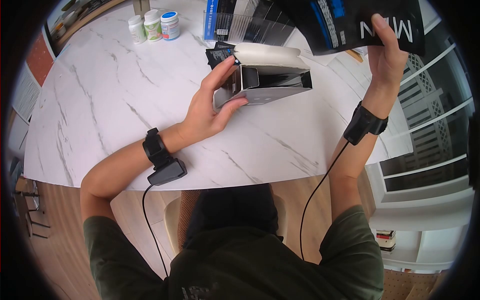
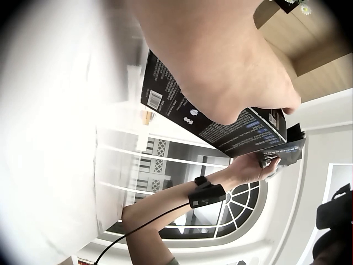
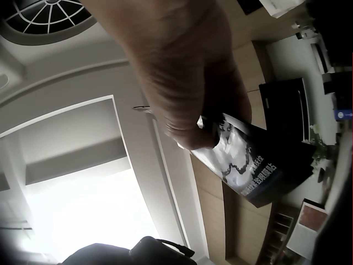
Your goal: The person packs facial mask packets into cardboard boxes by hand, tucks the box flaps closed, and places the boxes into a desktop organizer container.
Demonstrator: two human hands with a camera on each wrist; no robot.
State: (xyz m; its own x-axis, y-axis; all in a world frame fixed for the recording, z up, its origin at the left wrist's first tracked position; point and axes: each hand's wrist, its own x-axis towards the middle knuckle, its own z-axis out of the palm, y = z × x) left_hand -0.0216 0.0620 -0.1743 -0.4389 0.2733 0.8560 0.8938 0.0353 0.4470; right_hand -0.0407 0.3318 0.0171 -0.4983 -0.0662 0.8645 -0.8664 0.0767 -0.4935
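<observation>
An open box (image 1: 280, 95) with a raised white flap stands on the marble table; my left hand (image 1: 207, 102) grips its left end, thumb in front and fingers behind. Dark sachets (image 1: 218, 54) lie by the fingertips. The left wrist view shows the box's printed dark side (image 2: 220, 132) under my left hand (image 2: 220, 66). Raised at the upper right, my right hand (image 1: 389, 57) pinches a black packet (image 1: 350, 25) with large white letters. In the right wrist view, the packet (image 3: 248, 165) hangs from my right hand (image 3: 187, 83).
Several books (image 1: 242, 20) stand in a clear holder behind the box. Three small bottles (image 1: 153, 26) stand at the back left. Papers (image 1: 345, 67) lie on the table (image 1: 100, 110) to the right of the box. A cable runs from each wrist camera.
</observation>
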